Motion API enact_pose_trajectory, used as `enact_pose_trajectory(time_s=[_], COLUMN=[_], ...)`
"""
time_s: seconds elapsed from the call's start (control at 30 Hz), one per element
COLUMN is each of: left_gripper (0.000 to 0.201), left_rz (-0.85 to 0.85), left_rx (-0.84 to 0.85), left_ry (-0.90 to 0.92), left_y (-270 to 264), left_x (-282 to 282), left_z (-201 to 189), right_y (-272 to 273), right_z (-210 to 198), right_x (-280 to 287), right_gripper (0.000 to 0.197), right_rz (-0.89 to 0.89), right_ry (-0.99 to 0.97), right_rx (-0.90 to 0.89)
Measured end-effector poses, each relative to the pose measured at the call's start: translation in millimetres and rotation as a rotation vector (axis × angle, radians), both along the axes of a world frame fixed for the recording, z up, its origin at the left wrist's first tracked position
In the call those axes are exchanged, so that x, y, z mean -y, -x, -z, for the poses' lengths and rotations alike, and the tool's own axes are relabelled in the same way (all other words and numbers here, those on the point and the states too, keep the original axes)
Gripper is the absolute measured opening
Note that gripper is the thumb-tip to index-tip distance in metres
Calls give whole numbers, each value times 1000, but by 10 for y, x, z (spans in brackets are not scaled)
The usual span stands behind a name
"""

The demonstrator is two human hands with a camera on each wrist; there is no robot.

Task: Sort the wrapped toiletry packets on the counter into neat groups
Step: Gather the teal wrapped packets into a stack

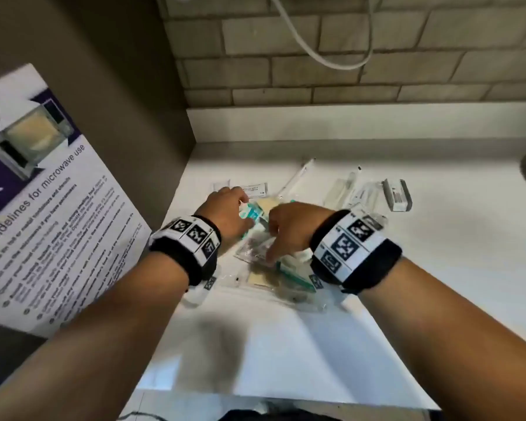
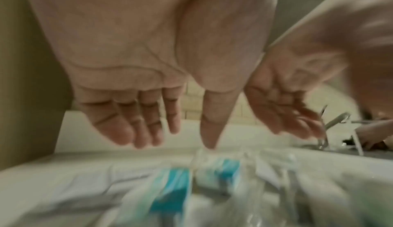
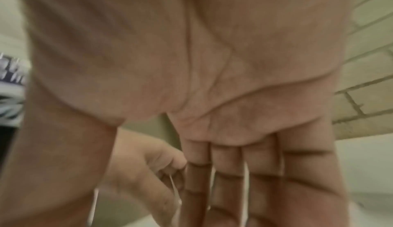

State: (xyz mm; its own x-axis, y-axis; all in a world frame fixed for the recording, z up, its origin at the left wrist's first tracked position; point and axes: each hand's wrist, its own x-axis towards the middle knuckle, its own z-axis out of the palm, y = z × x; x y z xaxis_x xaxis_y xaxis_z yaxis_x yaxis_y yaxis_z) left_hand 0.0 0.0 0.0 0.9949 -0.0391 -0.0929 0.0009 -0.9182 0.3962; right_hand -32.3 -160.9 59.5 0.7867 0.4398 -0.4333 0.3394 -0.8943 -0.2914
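A loose pile of wrapped toiletry packets (image 1: 268, 250) lies on the white counter (image 1: 407, 268). It holds teal-and-white packets (image 1: 249, 215), clear wraps and a teal box (image 1: 296, 276). My left hand (image 1: 230, 208) hovers over the pile's far left, fingers straight and thumb pointing down at a teal packet (image 2: 221, 171), holding nothing. My right hand (image 1: 289, 229) is beside it, fingers (image 3: 266, 188) straight and reaching down onto the clear wraps. Whether they touch is blurred.
Farther back lie a white sachet (image 1: 254, 189), wrapped toothbrushes (image 1: 298, 174) and a small clear box (image 1: 397, 194). A microwave guidelines poster (image 1: 43, 208) hangs on the brown panel at left. Behind are a brick wall, a hanging cable (image 1: 316, 53) and a tap (image 2: 331, 123) at the right.
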Motion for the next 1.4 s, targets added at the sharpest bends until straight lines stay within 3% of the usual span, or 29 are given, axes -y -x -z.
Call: enact_pose_trajectory(time_s=[0.07,0.13,0.23,0.33,0.43,0.57,0.67,0.83,1.07,1.23,1.4], left_gripper=[66,73,62,52,48,42,45,49,70,47,44], left_rz=[-51,-65,-56,-82,-108,-41,30,120,214,184,84], left_rx=[-85,-135,-143,-68,58,79,-27,-173,-232,-251,-331], left_ry=[-84,-117,-110,-78,81,285,367,209,86,114,383], left_y=[-28,-10,-71,-121,-216,-334,-294,-326,-364,-412,-404], left_x=[-19,-16,-22,5,99,268,380,476,523,435,290], left_z=[70,154,249,226,119,-10,38,198,189,210,247], right_y=[12,73,125,86,-65,-232,-276,-189,-153,-101,-100], right_z=[91,231,305,299,204,134,214,408,451,443,454], right_x=[10,58,137,191,220,304,406,513,597,602,501], right_gripper=[57,50,16,24,26,21,31,69,49,86,51], right_rz=[20,29,15,61,78,151,211,240,148,72,119], right_ry=[59,64,-20,-145,-287,-415,-373,-273,-123,19,10], right_rx=[-53,-97,-105,-105,-25,122,94,-72,-14,-42,92])
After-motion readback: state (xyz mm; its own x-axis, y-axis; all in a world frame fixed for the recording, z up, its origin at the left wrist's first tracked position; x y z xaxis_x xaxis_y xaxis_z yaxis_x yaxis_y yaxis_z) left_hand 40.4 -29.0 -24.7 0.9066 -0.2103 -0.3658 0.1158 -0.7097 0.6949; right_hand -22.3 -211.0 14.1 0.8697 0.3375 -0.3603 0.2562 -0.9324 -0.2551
